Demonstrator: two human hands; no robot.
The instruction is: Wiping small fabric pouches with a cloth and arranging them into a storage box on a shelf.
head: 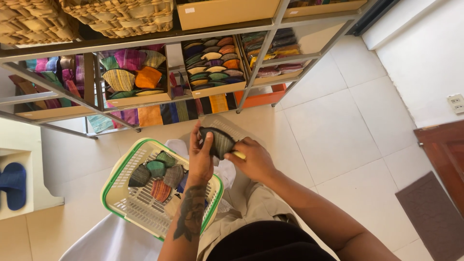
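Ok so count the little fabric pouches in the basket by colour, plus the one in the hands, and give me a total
In the green-rimmed basket:
Dark grey pouch: 1
Green pouches: 2, the second being
Brown-grey pouch: 1
Orange striped pouch: 1
Held between the left hand and right hand:
Dark striped pouch: 1
Total: 6 visible; the left forearm may hide others.

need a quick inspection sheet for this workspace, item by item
surface: pale tiled floor, bare patches.
job's things: dark striped woven half-round pouch held in both hands; cream plastic basket with green rim holds more pouches.
clutter: metal shelf rack with boxed pouches, folded cloth, wicker baskets.
grippers: left hand and right hand grip the pouch.
cables: nothing seen.
surroundings: blue slipper, brown doormat, wall socket.
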